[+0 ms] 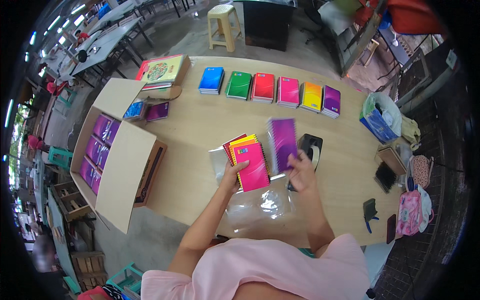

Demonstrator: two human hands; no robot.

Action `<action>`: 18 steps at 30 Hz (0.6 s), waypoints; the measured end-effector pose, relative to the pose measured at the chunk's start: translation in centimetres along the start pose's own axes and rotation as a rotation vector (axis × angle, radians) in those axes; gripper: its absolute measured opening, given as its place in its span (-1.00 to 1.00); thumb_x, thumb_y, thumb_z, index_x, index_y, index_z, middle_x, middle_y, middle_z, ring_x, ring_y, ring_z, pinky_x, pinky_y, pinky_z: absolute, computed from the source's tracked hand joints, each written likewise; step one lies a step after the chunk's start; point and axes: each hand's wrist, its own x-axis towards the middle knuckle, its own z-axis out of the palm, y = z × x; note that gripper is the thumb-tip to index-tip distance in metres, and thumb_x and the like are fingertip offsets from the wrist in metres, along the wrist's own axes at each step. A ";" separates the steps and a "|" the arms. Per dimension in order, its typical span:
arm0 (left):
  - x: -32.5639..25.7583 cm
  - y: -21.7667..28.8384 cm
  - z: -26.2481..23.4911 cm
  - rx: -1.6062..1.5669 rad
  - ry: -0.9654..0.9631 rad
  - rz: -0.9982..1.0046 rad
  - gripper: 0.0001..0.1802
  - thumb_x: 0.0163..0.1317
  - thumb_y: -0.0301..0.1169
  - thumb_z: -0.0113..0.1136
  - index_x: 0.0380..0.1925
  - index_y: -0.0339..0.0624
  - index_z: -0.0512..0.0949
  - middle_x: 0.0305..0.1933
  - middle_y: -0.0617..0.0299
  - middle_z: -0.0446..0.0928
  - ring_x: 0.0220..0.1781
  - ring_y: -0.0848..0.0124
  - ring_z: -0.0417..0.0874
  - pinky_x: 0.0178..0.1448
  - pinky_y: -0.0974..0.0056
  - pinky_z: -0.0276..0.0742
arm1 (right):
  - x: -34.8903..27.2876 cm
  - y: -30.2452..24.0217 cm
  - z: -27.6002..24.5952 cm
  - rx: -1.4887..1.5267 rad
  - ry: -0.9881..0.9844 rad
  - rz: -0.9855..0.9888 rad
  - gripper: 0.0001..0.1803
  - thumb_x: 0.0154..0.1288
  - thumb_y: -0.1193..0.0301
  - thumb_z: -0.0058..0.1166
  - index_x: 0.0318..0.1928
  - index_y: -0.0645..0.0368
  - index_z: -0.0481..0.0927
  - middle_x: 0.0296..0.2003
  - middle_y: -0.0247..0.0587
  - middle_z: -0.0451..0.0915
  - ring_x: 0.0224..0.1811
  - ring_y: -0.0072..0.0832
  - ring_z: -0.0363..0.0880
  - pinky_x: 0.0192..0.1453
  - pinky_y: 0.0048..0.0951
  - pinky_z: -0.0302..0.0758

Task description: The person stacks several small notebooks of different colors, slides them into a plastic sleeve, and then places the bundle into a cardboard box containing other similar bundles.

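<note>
My left hand [233, 175] is closed on a fanned stack of spiral notebooks, a pink notebook [254, 167] on top with yellow, orange and red ones showing behind. In my right hand [302, 172] is a purple spiral notebook [283, 142], slightly blurred, held just right of the stack and apart from it. Clear plastic bags [260, 207] lie on the table below both hands. Beyond them stands a row of notebook stacks: blue [211, 80], green [238, 85], red [263, 87], pink [288, 91], yellow [311, 96] and purple [331, 101].
An open cardboard box [125, 170] at left holds wrapped purple notebooks [97, 150]. Near it lie a purple notebook pack [157, 111] and a stack of printed boards [162, 70]. A black tape dispenser [313, 145] sits beside my right hand; a bag-lined blue container [380, 120] stands right.
</note>
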 end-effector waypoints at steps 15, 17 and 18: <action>-12.4 0.6 -6.5 0.391 -0.375 -0.091 -0.26 -0.09 -0.42 0.41 0.16 -0.30 0.37 0.02 0.06 0.57 0.00 0.32 0.65 0.16 0.21 0.54 | -8.1 5.9 5.3 -1.086 -0.055 -0.352 -0.26 0.14 0.05 0.33 0.27 0.07 0.40 0.18 -0.02 0.44 0.26 -0.11 0.37 0.27 -0.08 0.36; -13.3 2.5 -6.6 0.769 -0.544 0.119 -0.21 -0.20 -0.40 0.44 0.16 -0.24 0.40 0.04 0.06 0.58 0.05 0.16 0.63 0.22 0.18 0.47 | -10.6 6.7 1.4 -0.171 -0.159 0.519 -0.13 0.24 -0.16 0.13 0.40 0.06 0.22 0.26 0.05 0.39 0.26 0.07 0.41 0.17 0.12 0.48; -14.6 5.3 -4.5 0.936 -0.644 0.183 -0.20 -0.22 -0.37 0.47 0.15 -0.20 0.42 0.06 0.07 0.58 0.10 0.12 0.60 0.26 0.15 0.43 | -13.1 6.2 1.8 0.239 -0.375 0.911 -0.06 0.27 -0.27 0.00 0.43 0.09 0.14 0.27 0.06 0.36 0.26 0.08 0.41 0.17 0.20 0.48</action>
